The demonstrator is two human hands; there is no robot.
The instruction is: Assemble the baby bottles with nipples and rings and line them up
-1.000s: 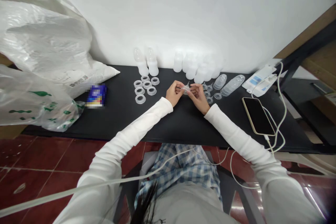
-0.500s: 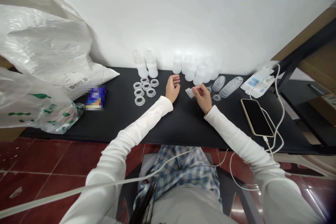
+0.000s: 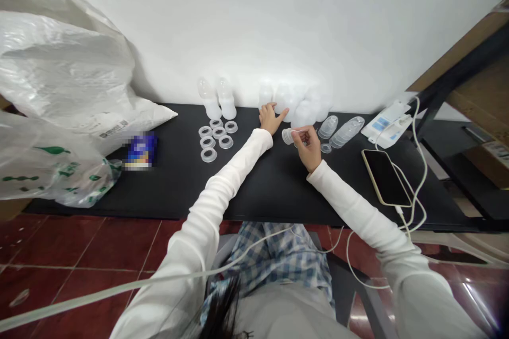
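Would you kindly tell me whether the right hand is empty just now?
No, the right hand holds a ridged translucent piece over the black table.

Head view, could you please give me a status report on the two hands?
Left hand open at the white bottles, contact unclear. Right hand pinching a clear ribbed ring. Nothing seen between left hand and bottles.

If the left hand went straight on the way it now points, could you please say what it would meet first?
The left hand would probably meet the white bottle just ahead first; depth is unclear, and they may be touching.
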